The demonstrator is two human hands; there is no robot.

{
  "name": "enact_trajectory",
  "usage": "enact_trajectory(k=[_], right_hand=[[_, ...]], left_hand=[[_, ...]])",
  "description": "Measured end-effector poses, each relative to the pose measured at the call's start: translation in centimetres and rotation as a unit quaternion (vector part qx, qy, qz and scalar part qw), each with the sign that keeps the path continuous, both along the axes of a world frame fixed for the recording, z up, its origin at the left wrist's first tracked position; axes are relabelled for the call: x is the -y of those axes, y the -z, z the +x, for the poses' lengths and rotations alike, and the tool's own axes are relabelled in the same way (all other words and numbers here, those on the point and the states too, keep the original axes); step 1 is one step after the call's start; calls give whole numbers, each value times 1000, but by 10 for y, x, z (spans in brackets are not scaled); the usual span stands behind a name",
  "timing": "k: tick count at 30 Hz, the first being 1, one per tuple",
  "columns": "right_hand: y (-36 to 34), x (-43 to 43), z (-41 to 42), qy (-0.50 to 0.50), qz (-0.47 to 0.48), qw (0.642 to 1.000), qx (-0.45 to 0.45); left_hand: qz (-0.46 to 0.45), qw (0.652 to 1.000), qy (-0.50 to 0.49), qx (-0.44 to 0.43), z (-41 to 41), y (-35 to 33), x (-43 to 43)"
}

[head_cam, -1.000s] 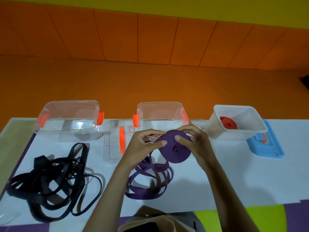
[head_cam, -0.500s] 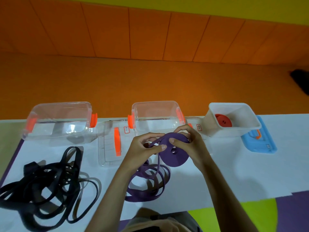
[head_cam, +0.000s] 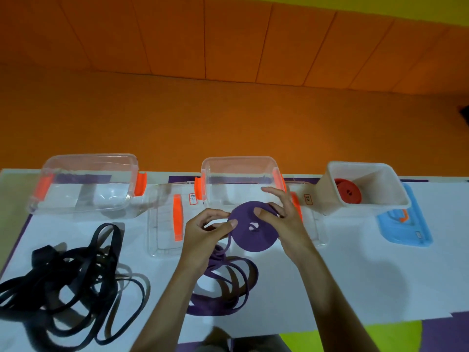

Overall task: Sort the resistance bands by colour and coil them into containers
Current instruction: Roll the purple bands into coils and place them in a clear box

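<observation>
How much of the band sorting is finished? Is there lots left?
About a third. Done: a red coil sits in the white container. In hand: the left hand and right hand hold the purple band, partly coiled, its tail loose on the table. Left: finishing it, boxing it in a clear container, then the tangled black bands.

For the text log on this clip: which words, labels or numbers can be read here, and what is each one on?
Left sticker, red-bordered, on the left clear lid: handwriting, too blurred to read.
Right sticker, red-bordered, on the right clear lid: handwriting, too blurred to read.
Small label on the blue lid: too small to read.
No legible text.
</observation>
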State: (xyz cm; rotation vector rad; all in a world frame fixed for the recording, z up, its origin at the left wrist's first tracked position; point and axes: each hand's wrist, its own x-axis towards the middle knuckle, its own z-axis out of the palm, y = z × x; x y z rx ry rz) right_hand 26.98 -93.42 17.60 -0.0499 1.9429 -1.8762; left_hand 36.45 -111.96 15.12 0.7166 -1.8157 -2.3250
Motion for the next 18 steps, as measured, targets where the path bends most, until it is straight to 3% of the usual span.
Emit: enact_trajectory(k=[4, 10, 18], right_hand=[[9, 1, -19, -15, 20, 999, -24], [21, 17, -39, 86, -7, 996, -25], [39, 24, -62, 229, -53, 971, 51]], left_hand=[[-4, 1000, -26, 12, -13, 4, -4], [42, 989, -134, 33, -44, 13, -16], [25, 985, -170, 6, -87, 22, -27]])
